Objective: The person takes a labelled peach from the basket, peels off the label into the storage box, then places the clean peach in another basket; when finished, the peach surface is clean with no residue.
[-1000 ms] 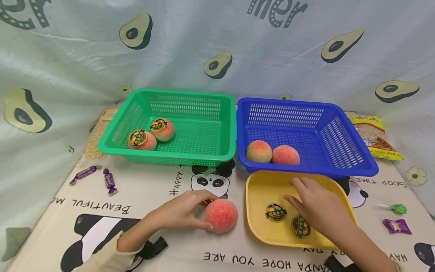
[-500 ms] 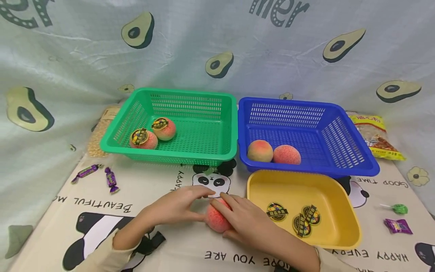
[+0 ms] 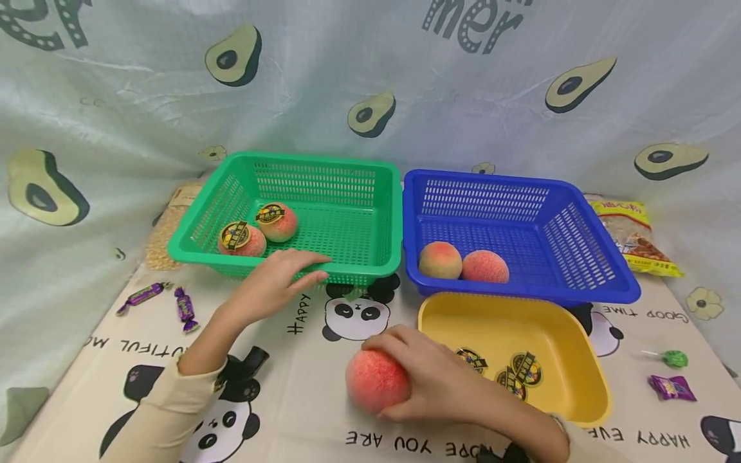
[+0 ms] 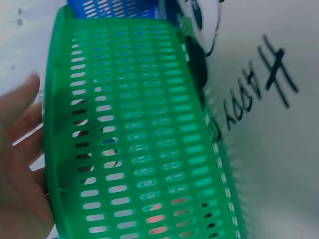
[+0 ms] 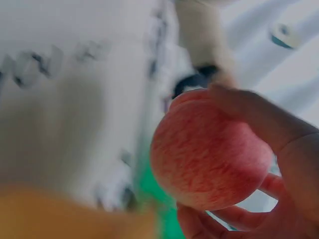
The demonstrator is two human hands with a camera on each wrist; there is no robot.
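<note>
R hand is curled round a pink peach, which sits on the surface just left of the yellow tray w/ stickers in it. L hand, fingers straight & relaxed, rests at the front rim of the green basket, holding nothing. Green basket has 2 stickered peaches; blue basket has 2 plain ones.

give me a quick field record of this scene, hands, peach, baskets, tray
left hand: open, fingers straight at the front rim of the green basket
right hand: grips the peach on the mat
green basket contents: two stickered peaches
blue basket: two plain peaches
yellow tray: stickers inside
mat: wrapped candies at left
</note>
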